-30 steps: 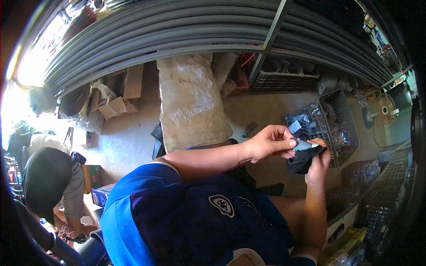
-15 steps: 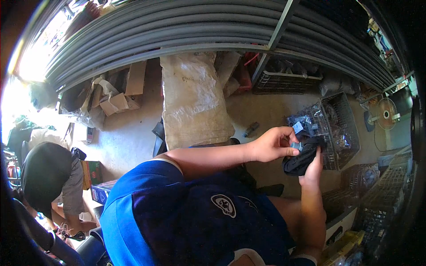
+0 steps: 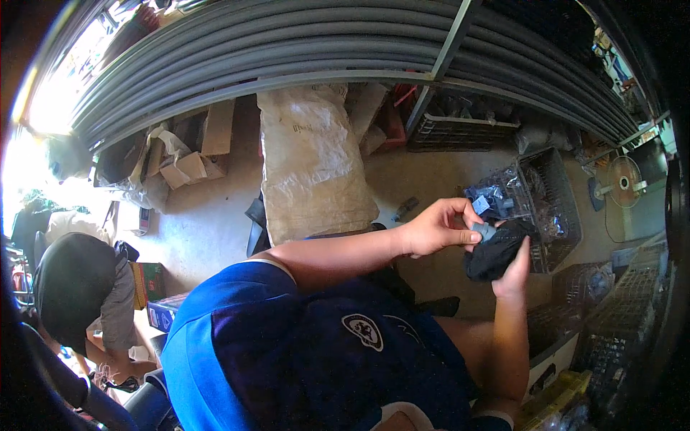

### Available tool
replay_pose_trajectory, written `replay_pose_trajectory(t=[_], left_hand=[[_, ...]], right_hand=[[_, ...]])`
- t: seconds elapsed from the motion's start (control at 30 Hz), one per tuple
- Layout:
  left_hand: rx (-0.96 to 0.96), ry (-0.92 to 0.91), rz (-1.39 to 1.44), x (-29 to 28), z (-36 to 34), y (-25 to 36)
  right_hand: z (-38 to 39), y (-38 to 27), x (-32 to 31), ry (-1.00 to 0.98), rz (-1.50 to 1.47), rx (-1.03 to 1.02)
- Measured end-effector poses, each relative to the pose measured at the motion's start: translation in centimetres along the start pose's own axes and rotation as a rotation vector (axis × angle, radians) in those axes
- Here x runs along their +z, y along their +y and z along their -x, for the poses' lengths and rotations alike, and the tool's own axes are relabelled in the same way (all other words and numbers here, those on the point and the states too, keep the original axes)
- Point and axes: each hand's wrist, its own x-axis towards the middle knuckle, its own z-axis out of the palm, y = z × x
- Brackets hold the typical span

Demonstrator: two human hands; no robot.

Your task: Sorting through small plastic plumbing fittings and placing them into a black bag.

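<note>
In the head view, my left hand (image 3: 445,230) pinches a small grey-blue piece (image 3: 484,231) between thumb and fingers, at the upper left of a black fabric item (image 3: 492,258). My right hand (image 3: 514,273) is closed on that black item, which hides most of its fingers and part of the grey piece. Both hands are held close together, above the floor and just in front of plastic crates.
Crates with bagged parts (image 3: 553,187) are at right, beside a fan (image 3: 622,179). A tan sack (image 3: 309,165) lies ahead beneath a rack of grey tubes (image 3: 273,50). Torn cartons (image 3: 187,169) lie left. Another person (image 3: 72,287) is at the lower left.
The black item has shifted in my hands and now covers more of my right hand's fingers. Less of the grey piece shows than a second ago.
</note>
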Motion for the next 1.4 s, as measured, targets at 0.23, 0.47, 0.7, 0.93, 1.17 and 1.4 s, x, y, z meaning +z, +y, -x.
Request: replay_pose_trajectory(t=[0.23, 0.47, 0.7, 0.93, 1.17, 1.4], left_hand=[[0.118, -0.083, -0.369, 1.0, 0.2, -0.3], [-0.177, -0.199, 0.182, -0.5, 0.4, -1.2], [-0.031, 0.003, 0.185, -2.5, -1.7, 2.9], [-0.169, 0.063, 0.282, -2.4, -1.4, -1.5], [-0.24, 0.255, 0.002, -1.6, -0.9, -3.4], [-0.408, 0.294, -0.307, -2.4, 0.4, -5.2]], right_hand=[[-0.4, 1.2, 0.0, 0.305, 0.239, -0.074], [0.4, 0.6, -1.6, 0.195, 0.665, -0.448], [-0.8, -2.7, -0.1, 0.337, 0.003, -0.407], [-0.9, 0.6, 1.8, 0.025, 0.569, -0.134], [-1.3, 0.2, 2.3, -0.163, 1.198, -0.613], [-2.3, -5.0, -1.8, -0.53, 1.501, -0.368]])
